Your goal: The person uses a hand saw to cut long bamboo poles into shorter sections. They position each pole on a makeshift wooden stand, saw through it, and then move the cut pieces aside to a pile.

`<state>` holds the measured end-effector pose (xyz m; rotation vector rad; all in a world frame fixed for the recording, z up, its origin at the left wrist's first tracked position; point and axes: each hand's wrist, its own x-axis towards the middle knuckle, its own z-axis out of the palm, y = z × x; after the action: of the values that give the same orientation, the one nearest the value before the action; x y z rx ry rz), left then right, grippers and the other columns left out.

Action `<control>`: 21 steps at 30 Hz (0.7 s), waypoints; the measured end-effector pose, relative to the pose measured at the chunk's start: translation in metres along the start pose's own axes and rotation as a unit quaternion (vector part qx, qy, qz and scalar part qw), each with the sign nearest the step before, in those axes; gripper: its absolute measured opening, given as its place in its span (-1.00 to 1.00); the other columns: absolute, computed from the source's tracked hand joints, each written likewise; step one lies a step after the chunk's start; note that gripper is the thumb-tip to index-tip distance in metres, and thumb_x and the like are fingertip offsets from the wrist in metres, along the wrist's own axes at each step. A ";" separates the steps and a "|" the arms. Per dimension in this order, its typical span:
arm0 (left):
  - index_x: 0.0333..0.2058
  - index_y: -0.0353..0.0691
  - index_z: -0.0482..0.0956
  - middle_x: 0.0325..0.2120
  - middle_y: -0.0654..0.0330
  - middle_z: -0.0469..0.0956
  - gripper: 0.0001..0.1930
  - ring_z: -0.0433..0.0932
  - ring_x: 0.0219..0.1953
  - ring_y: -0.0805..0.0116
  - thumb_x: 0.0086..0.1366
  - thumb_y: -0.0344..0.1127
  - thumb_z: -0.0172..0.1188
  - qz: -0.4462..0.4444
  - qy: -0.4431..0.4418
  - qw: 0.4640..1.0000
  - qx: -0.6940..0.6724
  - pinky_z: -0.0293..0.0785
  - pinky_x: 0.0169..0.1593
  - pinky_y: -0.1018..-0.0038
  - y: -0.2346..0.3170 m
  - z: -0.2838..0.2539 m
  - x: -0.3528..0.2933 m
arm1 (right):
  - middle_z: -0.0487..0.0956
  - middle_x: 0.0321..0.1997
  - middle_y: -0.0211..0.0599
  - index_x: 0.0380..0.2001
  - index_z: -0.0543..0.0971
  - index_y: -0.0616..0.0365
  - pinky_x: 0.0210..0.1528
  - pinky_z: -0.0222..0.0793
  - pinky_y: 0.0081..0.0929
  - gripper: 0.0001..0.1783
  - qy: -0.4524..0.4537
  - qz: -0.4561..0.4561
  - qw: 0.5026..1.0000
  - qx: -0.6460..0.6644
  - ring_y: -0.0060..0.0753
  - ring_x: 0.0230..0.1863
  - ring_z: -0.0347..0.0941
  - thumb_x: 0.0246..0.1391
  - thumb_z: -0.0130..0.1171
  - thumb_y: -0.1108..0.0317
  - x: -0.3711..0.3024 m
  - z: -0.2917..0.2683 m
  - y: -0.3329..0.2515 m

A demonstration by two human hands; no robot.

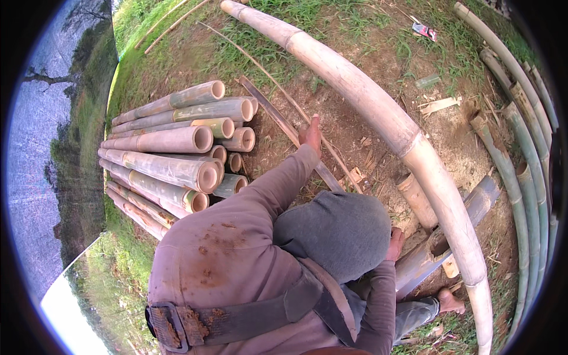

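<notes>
My left hand [310,134] is stretched forward over the soil, its fingers curled at a thin bamboo strip [339,158]. Just left of that strip, a wider flat bamboo slat [269,109] passes under my sleeve. My right hand [395,244] is closed beside a rounded grey cloth shape [334,234], which looks like my bent knee; what the fingers hold is hidden. Close to this hand lies a thick, weathered bamboo pole [414,269] with an opening in its side. A short bamboo piece [417,201] lies beyond it.
Cut bamboo poles [160,139] are stacked at left, open ends toward me. One long pale pole [378,118] arches across the view from the top to the lower right. Green poles [532,195] line the right side. Litter [424,32] and wood chips [441,105] lie on the ground.
</notes>
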<state>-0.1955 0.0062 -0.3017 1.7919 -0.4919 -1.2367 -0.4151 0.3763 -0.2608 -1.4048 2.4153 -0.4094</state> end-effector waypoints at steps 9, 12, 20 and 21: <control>-0.18 -0.23 0.51 -0.33 0.21 0.54 -0.71 0.52 -0.29 0.38 0.49 -0.10 0.22 0.068 -0.163 0.977 -0.117 0.45 -0.12 0.36 0.069 -0.023 -0.085 | 0.61 -0.03 -0.08 0.25 0.55 0.04 -0.04 0.53 0.00 -0.42 0.075 -0.131 0.988 -0.018 0.09 -0.08 0.60 0.16 0.38 0.25 -0.010 -0.064 0.008; -0.18 -0.17 0.53 -0.32 0.21 0.58 -0.74 0.54 -0.28 0.38 0.52 -0.08 0.18 0.101 -0.226 0.963 -0.110 0.46 -0.13 0.37 0.081 -0.012 -0.098 | 0.63 -0.04 -0.07 0.27 0.55 0.06 -0.04 0.52 -0.01 -0.38 0.090 -0.114 0.989 0.002 0.08 -0.09 0.60 0.13 0.40 0.24 -0.012 -0.082 0.013; -0.13 -0.20 0.55 -0.30 0.18 0.61 -0.74 0.60 -0.24 0.38 0.50 -0.11 0.22 0.071 -0.323 0.939 -0.092 0.62 -0.16 0.33 0.084 0.013 -0.126 | 0.64 -0.08 -0.06 0.30 0.56 0.12 -0.09 0.46 -0.02 -0.43 0.138 -0.109 0.984 -0.004 0.08 -0.14 0.58 0.27 0.31 0.20 -0.024 -0.137 0.024; -0.12 -0.21 0.55 -0.29 0.18 0.61 -0.75 0.61 -0.23 0.38 0.50 -0.12 0.23 0.068 -0.338 0.934 -0.088 0.62 -0.15 0.33 0.083 0.017 -0.130 | 0.64 -0.09 -0.06 0.30 0.56 0.14 -0.11 0.45 -0.04 -0.46 0.157 -0.125 0.979 -0.029 0.08 -0.15 0.58 0.33 0.26 0.17 -0.024 -0.143 0.029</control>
<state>-0.2529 0.0483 -0.1645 1.1251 -0.8409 -1.7285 -0.4855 0.4231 -0.1390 -1.7983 2.5107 -0.6716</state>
